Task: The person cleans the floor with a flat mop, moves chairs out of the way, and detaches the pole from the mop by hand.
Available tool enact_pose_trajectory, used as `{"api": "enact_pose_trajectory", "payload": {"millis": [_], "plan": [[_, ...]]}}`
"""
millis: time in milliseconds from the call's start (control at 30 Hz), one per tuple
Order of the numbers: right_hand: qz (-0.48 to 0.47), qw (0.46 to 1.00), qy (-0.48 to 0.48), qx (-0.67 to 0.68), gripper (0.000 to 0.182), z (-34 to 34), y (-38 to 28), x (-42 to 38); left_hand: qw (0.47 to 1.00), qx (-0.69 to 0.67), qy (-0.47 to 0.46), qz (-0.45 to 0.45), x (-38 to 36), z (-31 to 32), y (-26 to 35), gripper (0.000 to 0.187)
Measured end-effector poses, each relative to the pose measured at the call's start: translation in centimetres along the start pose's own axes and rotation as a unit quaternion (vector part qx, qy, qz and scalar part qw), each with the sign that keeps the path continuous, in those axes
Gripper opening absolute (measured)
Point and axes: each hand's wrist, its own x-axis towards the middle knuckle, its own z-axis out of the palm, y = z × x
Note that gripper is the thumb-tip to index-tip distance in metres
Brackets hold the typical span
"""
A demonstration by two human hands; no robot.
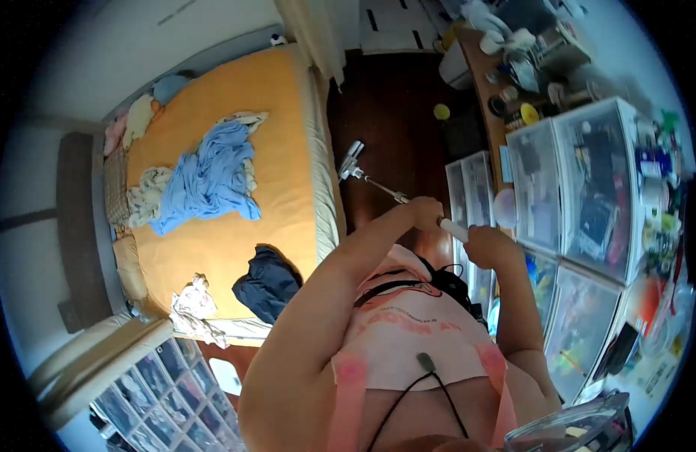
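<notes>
A long-handled mop [454, 230] slants from my body toward the strip of floor beside the bed. Its small silver-and-white head [353, 160] is close to the bed's edge, over the dark floor. My left hand [426, 214] is wrapped round the pole lower down, nearer the head. Higher up, my right hand [491, 247] grips the white upper end of the same pole. Both hands are closed, and my palms hide parts of the pole.
The bed [287, 151] with an orange sheet borders the dark wooden floor [385, 98] on the left. On it lie a blue cloth [212, 177] and dark clothing [266, 286]. Clear plastic drawers [598, 200] and a cluttered desk [479, 71] line the right side.
</notes>
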Motion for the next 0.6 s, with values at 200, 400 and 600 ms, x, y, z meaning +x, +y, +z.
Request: {"api": "enact_pose_trajectory", "payload": {"millis": [200, 400, 600], "plan": [[0.059, 0.994, -0.008, 0.091, 0.035, 13.1, 4.4, -7.4, 0.991, 0.036, -0.127, 0.021, 0.8, 10.9, 6.0, 0.023], [-0.112, 0.941, -0.027, 0.318, 0.045, 21.2, 6.3, -9.1, 0.993, 0.048, -0.105, -0.020, -5.1, 12.4, 12.2, 0.018], [-0.072, 0.781, -0.229, 0.576, 0.039, 26.2, -1.3, -4.6, 0.951, 0.006, 0.286, -0.120, -17.7, 17.8, 15.4, 0.032]]}}
